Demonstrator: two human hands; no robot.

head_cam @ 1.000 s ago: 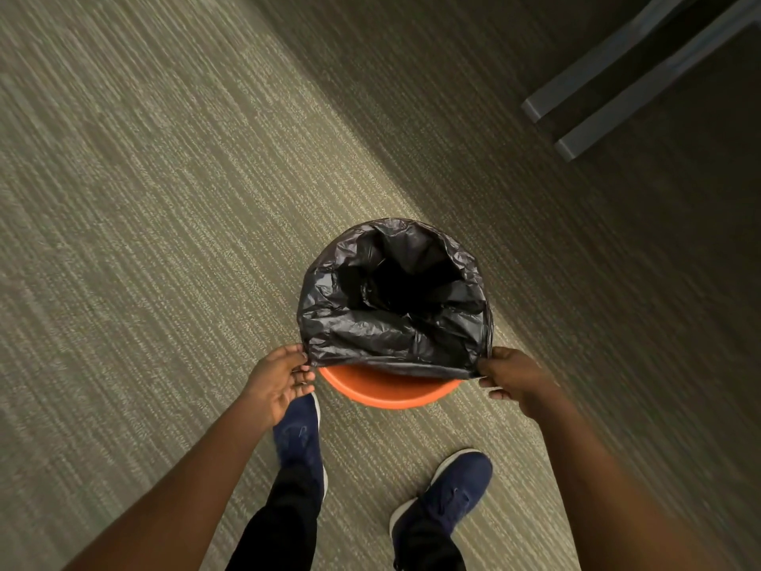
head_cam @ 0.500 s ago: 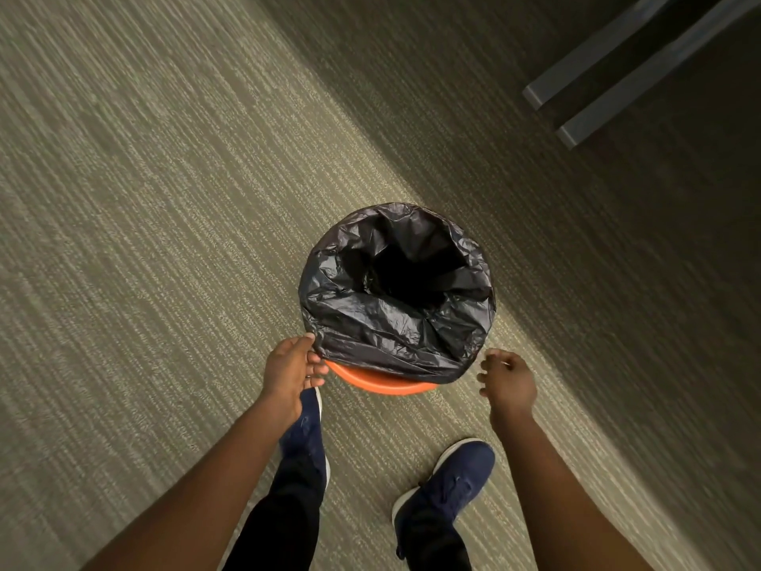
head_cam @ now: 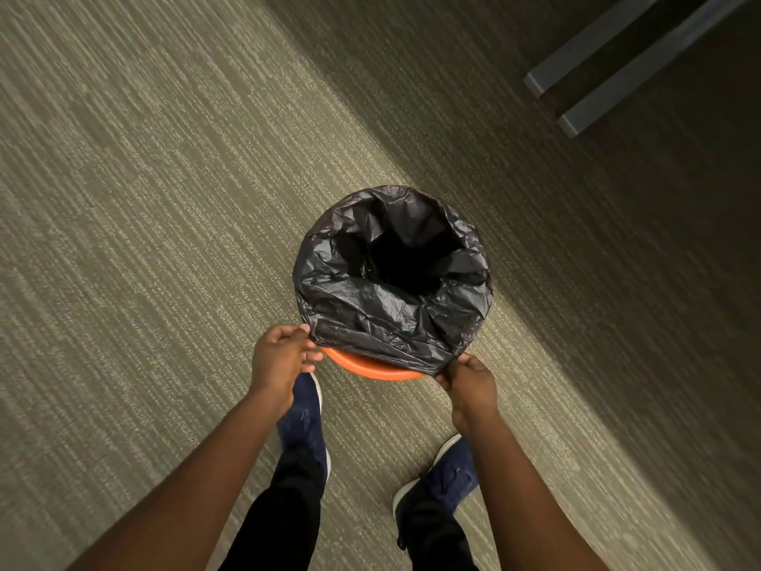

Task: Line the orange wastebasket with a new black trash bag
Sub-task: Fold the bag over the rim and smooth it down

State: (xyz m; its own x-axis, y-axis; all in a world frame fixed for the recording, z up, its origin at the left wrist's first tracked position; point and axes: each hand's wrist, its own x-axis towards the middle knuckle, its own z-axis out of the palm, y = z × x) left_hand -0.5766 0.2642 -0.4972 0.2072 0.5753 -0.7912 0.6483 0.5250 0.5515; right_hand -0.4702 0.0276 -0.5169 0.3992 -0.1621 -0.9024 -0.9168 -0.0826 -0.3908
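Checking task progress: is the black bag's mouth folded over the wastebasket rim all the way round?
Mostly. The black bag cuffs the rim, but an orange strip of wastebasket shows nearside, where the left hand and right hand pinch its edge.

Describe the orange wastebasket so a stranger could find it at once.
On the striped carpet, look just ahead of the blue shoes. The orange wastebasket stands there under a black trash bag. Only a curved orange sliver shows, between the left hand and right hand.

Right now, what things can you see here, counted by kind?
Hands: 2, left and right
Shoes: 2
Bag: 1
Wastebasket: 1
Grey bars: 2
Total: 8
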